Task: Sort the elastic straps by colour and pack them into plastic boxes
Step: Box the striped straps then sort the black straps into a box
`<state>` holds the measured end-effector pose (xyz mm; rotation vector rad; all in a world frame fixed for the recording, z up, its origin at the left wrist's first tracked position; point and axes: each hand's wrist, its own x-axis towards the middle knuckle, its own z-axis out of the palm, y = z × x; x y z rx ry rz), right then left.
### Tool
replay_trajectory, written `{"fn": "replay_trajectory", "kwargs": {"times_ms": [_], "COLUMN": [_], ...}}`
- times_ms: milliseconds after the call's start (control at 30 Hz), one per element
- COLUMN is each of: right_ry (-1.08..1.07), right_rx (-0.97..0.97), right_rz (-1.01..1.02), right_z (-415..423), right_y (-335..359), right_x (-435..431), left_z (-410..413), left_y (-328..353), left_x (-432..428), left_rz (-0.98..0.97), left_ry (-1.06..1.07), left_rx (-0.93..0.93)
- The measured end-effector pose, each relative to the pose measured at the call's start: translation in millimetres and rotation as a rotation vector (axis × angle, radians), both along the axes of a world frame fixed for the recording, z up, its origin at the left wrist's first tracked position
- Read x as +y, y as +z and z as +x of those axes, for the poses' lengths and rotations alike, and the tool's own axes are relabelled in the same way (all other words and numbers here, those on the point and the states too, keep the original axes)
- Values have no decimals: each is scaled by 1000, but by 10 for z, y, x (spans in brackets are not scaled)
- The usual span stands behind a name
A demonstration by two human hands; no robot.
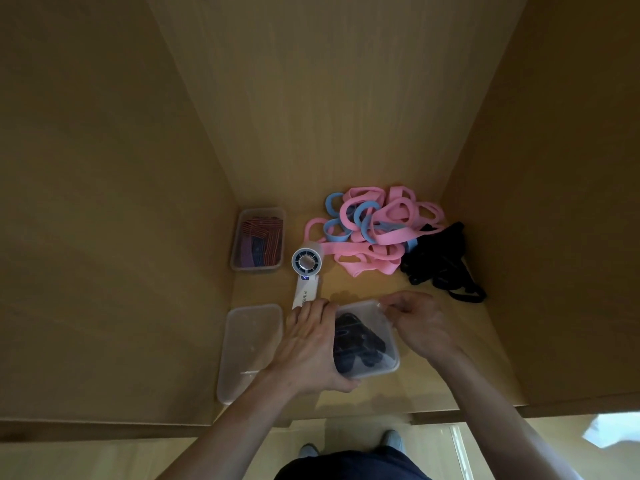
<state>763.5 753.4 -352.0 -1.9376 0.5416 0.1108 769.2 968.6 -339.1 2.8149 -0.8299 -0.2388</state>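
Black elastic straps (360, 344) lie packed in a clear rectangular plastic box (391, 367) at the front of the pale wooden shelf (450, 358). The left hand (311, 344) grips the box's left side with curled fingers, and the right hand (420, 327) pinches its rim at the far right corner. I judge the black batch is being settled or closed; I cannot tell whether a lid is on. Other loose black straps (440, 258) lie against the right wall, touching the tangled pink and blue straps (374, 226), so the next move probably calls for a reach back and right. An empty clear plastic container (249, 351) lies just to the left, a white handheld fan (305, 268) behind the left hand, and a clear box of red and purple striped straps (258, 268) beyond it. Walls close both sides, and the front edge is near.
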Motion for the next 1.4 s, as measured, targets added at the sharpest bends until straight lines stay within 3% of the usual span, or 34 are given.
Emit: {"fn": "replay_trajectory", "kwargs": {"times_ms": [333, 467, 567, 700, 767, 867, 1133, 1400], "right_ry": [-1, 8, 5, -8, -5, -8, -24, -48], "right_rx": [104, 121, 124, 136, 145, 143, 131, -25], "right_rz": [-60, -73, -95, -75, -59, -48, -14, -192], "right_z": [66, 75, 71, 38, 23, 6, -15, -61], "right_y": [107, 108, 152, 188, 187, 188, 192, 197], "right_x": [4, -3, 12, -15, -24, -14, -57, -60], "left_z": [-10, -6, 17, 30, 37, 62, 89, -62], "left_y": [21, 79, 136, 32, 1, -28, 139, 275], "left_x": [23, 40, 140, 346, 386, 423, 389, 312], "left_rz": [-26, -41, -302, -653, -784, -849, -998, -1092], "left_ry": [-5, -8, 199, 636, 745, 802, 841, 783], "left_rx": [11, 102, 272, 288, 468, 579, 597, 656]}}
